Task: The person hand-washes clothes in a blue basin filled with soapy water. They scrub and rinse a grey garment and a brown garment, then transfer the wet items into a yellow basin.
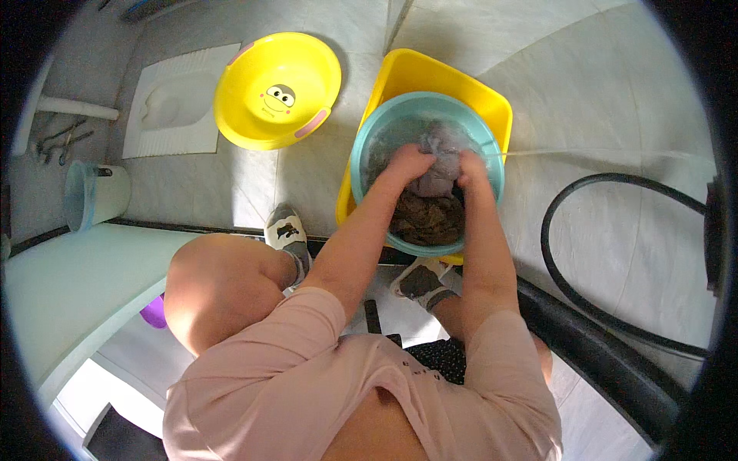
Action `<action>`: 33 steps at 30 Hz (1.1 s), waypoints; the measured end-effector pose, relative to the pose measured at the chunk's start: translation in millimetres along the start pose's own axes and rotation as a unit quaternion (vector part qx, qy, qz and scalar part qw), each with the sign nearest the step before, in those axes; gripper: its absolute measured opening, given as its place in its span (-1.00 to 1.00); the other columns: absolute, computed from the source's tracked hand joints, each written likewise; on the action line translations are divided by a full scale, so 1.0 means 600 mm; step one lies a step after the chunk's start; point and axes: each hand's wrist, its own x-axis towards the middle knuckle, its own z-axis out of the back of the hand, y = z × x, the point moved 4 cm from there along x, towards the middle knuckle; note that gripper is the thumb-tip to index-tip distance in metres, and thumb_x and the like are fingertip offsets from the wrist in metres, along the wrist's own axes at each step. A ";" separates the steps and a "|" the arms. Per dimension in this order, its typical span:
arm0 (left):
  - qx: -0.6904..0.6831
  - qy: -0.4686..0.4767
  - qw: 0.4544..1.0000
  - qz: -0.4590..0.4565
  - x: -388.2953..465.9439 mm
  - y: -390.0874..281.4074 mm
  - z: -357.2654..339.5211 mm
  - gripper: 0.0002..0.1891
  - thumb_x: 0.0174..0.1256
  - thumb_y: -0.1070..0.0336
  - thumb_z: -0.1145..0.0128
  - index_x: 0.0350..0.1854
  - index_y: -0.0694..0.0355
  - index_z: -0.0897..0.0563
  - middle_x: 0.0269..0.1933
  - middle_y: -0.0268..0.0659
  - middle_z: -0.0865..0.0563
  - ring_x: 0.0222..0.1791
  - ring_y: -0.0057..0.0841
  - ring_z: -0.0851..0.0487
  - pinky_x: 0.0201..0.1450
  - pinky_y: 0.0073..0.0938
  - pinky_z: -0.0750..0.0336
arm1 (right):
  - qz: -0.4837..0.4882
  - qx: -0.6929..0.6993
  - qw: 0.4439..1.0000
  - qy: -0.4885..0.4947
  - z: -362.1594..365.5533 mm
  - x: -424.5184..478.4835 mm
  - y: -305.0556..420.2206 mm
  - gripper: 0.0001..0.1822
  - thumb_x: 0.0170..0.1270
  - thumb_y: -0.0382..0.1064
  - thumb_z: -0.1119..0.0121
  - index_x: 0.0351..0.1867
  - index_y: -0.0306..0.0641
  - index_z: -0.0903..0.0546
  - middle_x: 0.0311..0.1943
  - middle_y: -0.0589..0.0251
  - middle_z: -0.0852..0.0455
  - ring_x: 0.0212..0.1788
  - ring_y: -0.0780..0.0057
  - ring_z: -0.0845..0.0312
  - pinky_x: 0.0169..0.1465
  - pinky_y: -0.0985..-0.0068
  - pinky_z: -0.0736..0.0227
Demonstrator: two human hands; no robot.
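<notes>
A round blue plastic basin [363,124] holds water and wet fabric, and sits inside a larger yellow rectangular tub [398,69]. Greyish-purple cloth [435,181] lies bunched between my hands, partly under water. My left hand [413,162] grips its left side, fingers pointing inward. On the other side my right hand [471,167] holds the cloth near the basin's right wall; its fingertips are partly hidden. Dark brown fabric [426,220] lies in the near part of the basin, below the purplish cloth. A thin stream of water [553,152] enters from the right.
A yellow basin with a cartoon face [305,66] stands on the tiled floor beside a white squat toilet [173,109]. A pale bin [109,193] is at the left. A black hose [545,230] loops at the right. A dark raised sill [588,331] crosses near my feet.
</notes>
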 end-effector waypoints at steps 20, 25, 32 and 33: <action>-0.390 0.218 0.888 -0.112 -0.114 -0.171 0.124 -0.67 0.09 0.17 -0.27 -0.13 0.24 -0.64 -0.18 -0.31 -0.67 -0.21 -0.50 -0.60 -0.12 -0.50 -0.47 | 0.371 0.038 0.927 -0.041 0.004 -0.354 0.187 -0.49 0.26 -0.22 -0.23 0.16 -0.50 -0.45 0.01 0.09 -0.60 0.07 0.39 -0.47 0.17 0.48 -0.33; -0.164 0.115 0.961 -0.189 -0.064 -0.132 0.127 -0.56 0.03 0.17 -0.30 -0.05 0.32 -0.62 -0.13 -0.24 -0.69 -0.11 -0.41 -0.61 -0.03 -0.44 -0.47 | 0.441 -0.055 0.890 -0.106 0.014 -0.330 0.203 -0.60 0.31 -0.30 -0.12 0.17 -0.28 -0.51 -0.02 0.10 -0.65 0.04 0.39 -0.51 0.14 0.52 -0.34; 0.146 -0.057 0.984 -0.079 -0.006 -0.012 0.013 -0.39 0.12 0.28 -0.13 0.29 0.20 -0.37 0.24 -0.01 -0.47 0.19 -0.07 -0.47 0.29 -0.19 -0.30 | 0.340 -0.459 0.809 -0.137 -0.096 -0.192 0.082 -0.40 0.25 -0.21 -0.05 0.36 0.08 -0.27 0.38 -0.13 -0.11 0.31 -0.23 -0.14 0.36 0.07 -0.06; 0.141 -0.082 0.984 -0.066 0.003 0.009 0.013 -0.40 0.12 0.25 -0.13 0.29 0.19 -0.37 0.24 -0.01 -0.48 0.19 -0.07 -0.47 0.28 -0.19 -0.30 | 0.315 -0.494 0.799 -0.135 -0.115 -0.187 0.078 -0.40 0.26 -0.20 -0.03 0.37 0.08 -0.25 0.39 -0.12 -0.11 0.31 -0.22 -0.15 0.37 0.07 -0.04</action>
